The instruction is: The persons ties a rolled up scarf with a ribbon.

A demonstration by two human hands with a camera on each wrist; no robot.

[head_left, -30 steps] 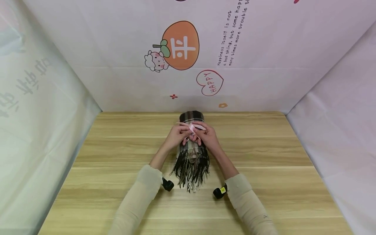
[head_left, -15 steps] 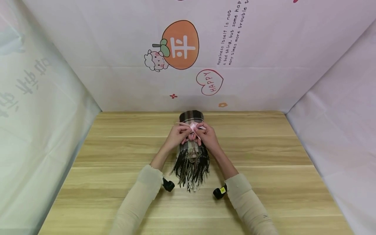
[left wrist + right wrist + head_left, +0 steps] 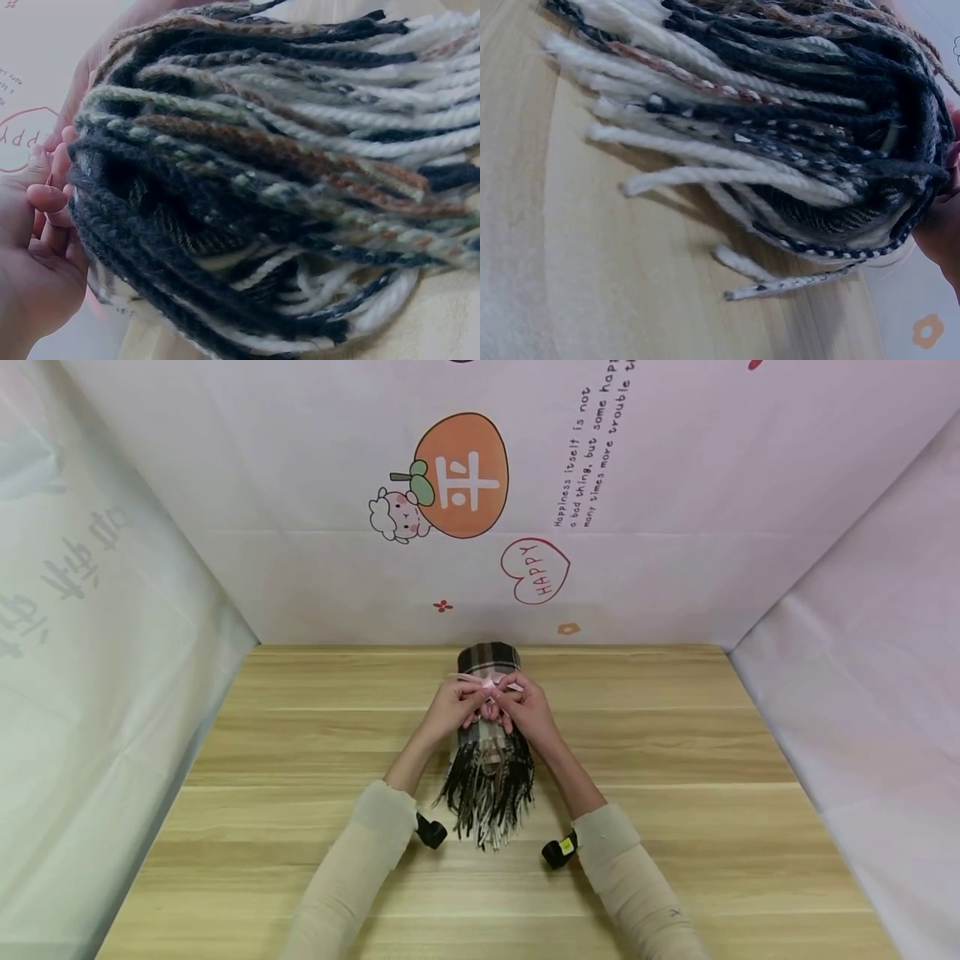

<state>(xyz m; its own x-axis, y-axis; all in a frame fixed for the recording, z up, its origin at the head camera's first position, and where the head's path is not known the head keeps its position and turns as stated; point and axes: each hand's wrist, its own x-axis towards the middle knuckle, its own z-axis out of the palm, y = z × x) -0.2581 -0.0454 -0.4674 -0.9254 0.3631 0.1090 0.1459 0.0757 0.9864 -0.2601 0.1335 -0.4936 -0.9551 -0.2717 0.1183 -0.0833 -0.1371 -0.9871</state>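
Observation:
A rolled plaid scarf point(image 3: 489, 656) in black, brown and cream lies at the back middle of the table, its fringe point(image 3: 487, 802) spread toward me. Over its middle, a pale pink ribbon point(image 3: 489, 682) is pinched by both hands. My left hand point(image 3: 450, 703) holds it from the left, my right hand point(image 3: 532, 708) from the right, with the fingertips nearly meeting. Loose ribbon ends stick out on both sides. In the wrist views the fringe point(image 3: 262, 165) hides most of the ribbon; part of the left hand point(image 3: 45, 277) and an edge of the right hand point(image 3: 941, 232) show.
The wooden table point(image 3: 300, 760) extends to both sides of the scarf. A printed white backdrop point(image 3: 660, 577) rises right behind the scarf, and white sheets point(image 3: 862, 652) flank the table. Black wrist cameras point(image 3: 431, 833) hang under both forearms.
The pink loop that stood up between the hands has become smaller and flatter. My right fingers have shifted slightly on the ribbon; the left hand and the scarf stay nearly in place.

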